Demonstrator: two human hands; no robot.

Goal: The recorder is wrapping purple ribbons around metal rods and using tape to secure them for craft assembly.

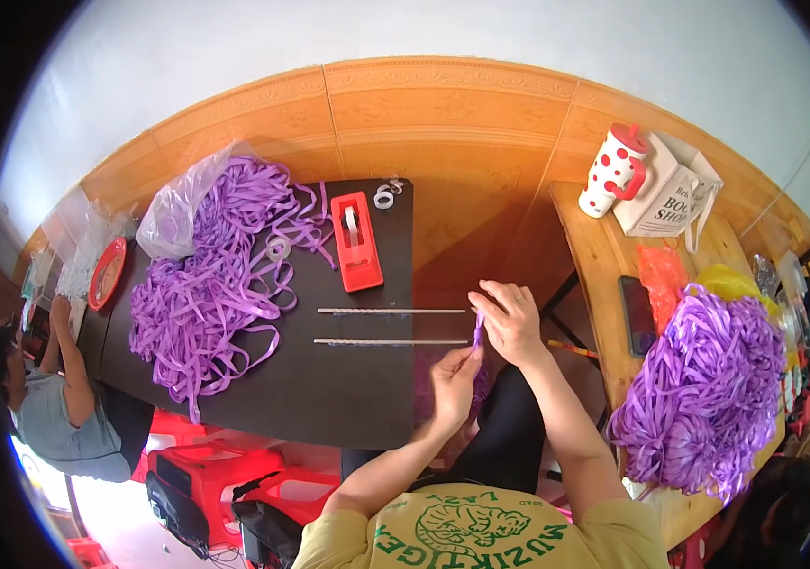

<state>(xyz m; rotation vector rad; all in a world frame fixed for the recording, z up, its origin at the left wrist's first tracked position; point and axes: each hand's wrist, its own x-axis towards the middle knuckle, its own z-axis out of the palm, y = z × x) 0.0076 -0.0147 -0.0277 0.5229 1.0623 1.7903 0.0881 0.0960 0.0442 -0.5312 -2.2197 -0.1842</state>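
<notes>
My left hand point(454, 387) is closed on a short piece of purple ribbon point(479, 328), just past the dark table's right edge. My right hand point(513, 327) is above it on the right, its fingers bent round the ribbon's upper end. Two thin, pale sticks point(391, 310) lie side by side on the table, their right ends sticking out over the edge towards my hands. Exactly how the ribbon meets the stick ends is too small to tell. A large tangled heap of purple ribbon point(198, 313) covers the table's left part, partly inside a clear plastic bag point(170, 220).
A red tape dispenser point(358, 266) and tape rolls point(384, 197) stand on the dark table point(329, 408). On the wooden table point(609, 284) at right are another ribbon bundle point(703, 389), a phone point(636, 316), a dotted cup point(610, 175) and a bag point(656, 204). Another person point(68, 398) sits far left.
</notes>
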